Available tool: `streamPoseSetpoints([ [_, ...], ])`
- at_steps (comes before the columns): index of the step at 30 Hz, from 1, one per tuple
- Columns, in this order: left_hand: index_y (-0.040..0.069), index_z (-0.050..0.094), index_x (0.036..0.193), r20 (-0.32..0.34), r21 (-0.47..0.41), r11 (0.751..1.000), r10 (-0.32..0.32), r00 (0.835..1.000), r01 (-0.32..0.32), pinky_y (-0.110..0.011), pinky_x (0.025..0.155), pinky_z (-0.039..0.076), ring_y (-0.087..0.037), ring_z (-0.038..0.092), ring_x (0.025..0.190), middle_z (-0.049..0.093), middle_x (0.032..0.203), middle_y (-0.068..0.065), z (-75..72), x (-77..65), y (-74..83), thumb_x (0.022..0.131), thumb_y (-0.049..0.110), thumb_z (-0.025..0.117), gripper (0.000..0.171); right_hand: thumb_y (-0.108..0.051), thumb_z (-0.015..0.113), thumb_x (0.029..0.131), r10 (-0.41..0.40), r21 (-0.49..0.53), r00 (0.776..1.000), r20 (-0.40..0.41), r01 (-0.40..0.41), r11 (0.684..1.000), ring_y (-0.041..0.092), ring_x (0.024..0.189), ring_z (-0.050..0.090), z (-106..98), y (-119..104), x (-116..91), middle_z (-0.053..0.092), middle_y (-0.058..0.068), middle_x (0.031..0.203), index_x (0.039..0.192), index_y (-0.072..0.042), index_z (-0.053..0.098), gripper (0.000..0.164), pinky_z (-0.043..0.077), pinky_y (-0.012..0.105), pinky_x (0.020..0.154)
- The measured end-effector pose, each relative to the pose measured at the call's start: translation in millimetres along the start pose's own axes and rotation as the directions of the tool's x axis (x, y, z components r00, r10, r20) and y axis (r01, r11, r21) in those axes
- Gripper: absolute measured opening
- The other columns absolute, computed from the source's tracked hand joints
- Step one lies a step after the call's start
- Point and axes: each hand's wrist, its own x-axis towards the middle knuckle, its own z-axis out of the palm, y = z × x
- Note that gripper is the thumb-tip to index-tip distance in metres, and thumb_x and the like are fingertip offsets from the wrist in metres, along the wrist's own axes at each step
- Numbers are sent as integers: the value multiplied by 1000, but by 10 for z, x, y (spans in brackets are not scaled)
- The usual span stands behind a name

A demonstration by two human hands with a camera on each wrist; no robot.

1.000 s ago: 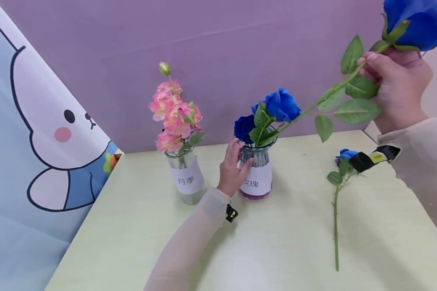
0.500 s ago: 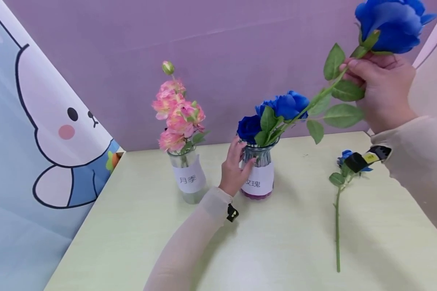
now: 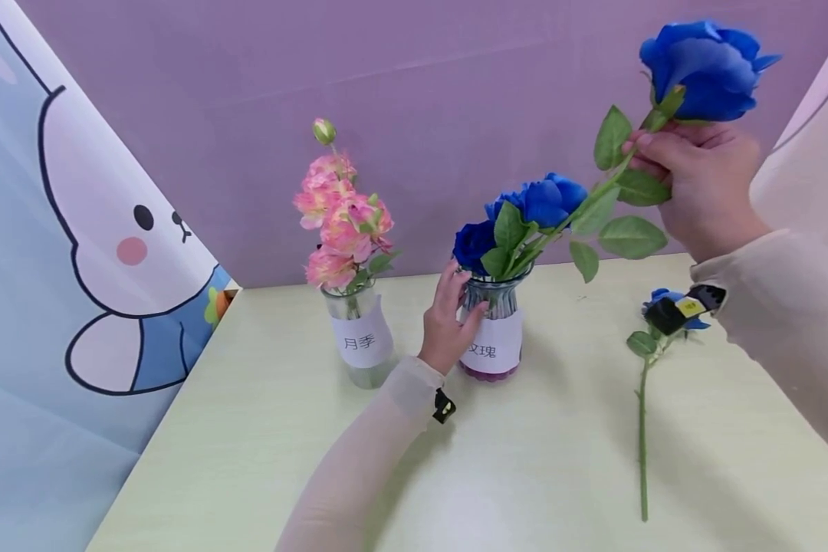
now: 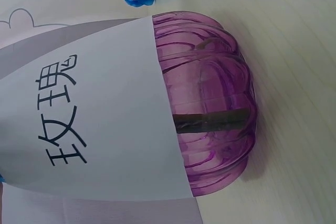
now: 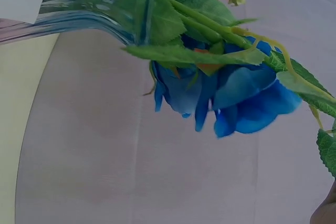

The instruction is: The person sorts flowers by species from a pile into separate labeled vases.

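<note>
My right hand (image 3: 707, 180) pinches a long-stemmed blue rose (image 3: 707, 77) just under its bloom in the head view. Its leafy stem slants down left into the mouth of a ribbed glass vase (image 3: 502, 293). Around the vase's neck my left hand (image 3: 448, 326) holds on, thumb across the front and fingers at the rim's left side. Several blue roses (image 3: 548, 201) stand in the vase. A white paper label (image 4: 105, 108) with dark characters wraps it, above a purple base (image 4: 210, 87) where a stem end shows. In the right wrist view, blue blooms (image 5: 252, 98) hang past the rim.
A clear vase (image 3: 369, 376) with a white label and pink flowers (image 3: 341, 222) stands to the left. Another blue rose (image 3: 643, 429) lies on the pale table (image 3: 538, 475) at the right, its bloom partly behind my right wristband. A purple backdrop (image 3: 414, 115) closes the back.
My right hand has moved left and down with the blue rose, its stem passing further into the vase. The left hand stays at the vase.
</note>
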Motion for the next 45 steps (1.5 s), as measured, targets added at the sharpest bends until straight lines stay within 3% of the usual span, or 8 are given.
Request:
streamPoseSetpoints([
  [7, 1, 41, 126, 5, 10, 1000, -2, 1000, 2, -24, 89, 51, -36, 65, 99, 39, 139, -28, -11, -5, 6, 84, 3, 72, 52, 16, 66, 80, 63, -29, 998, -6, -63, 998, 26, 64, 70, 5, 48, -43, 69, 18, 75, 87, 13, 68, 9, 58, 32, 63],
  [22, 0, 41, 126, 9, -6, 1000, -22, 1000, 22, -24, 90, 50, -36, 64, 101, 39, 140, -28, -25, 1, 28, 85, 2, 71, 51, 14, 70, 78, 79, -66, 997, 16, -78, 995, 24, 64, 70, 47, 161, -81, 70, 17, 76, 88, 12, 70, 10, 58, 29, 62],
  [30, 1, 41, 126, 23, 9, 1000, -29, 999, 29, -24, 89, 51, -35, 65, 99, 39, 140, -28, -29, 8, 15, 85, 4, 71, 50, 15, 69, 78, 79, -27, 997, 6, -79, 997, 25, 63, 70, -13, 255, -107, 69, 17, 74, 87, 13, 69, 9, 59, 30, 62],
  [39, 2, 41, 125, 26, 21, 999, -24, 999, 23, -24, 88, 52, -34, 66, 97, 40, 140, -27, -14, 8, 2, 85, 4, 71, 50, 16, 67, 79, 102, -26, 994, 44, -101, 995, 24, 64, 70, -49, 340, -142, 70, 17, 75, 86, 13, 69, 8, 59, 29, 62],
  [45, 3, 40, 125, 17, 26, 999, -28, 999, 28, -25, 88, 52, -35, 66, 97, 40, 139, -27, -27, 12, 20, 85, 3, 71, 51, 18, 65, 80, 77, -14, 995, 66, -76, 997, 24, 64, 70, -56, 401, -142, 70, 18, 75, 86, 13, 69, 9, 59, 29, 62],
])
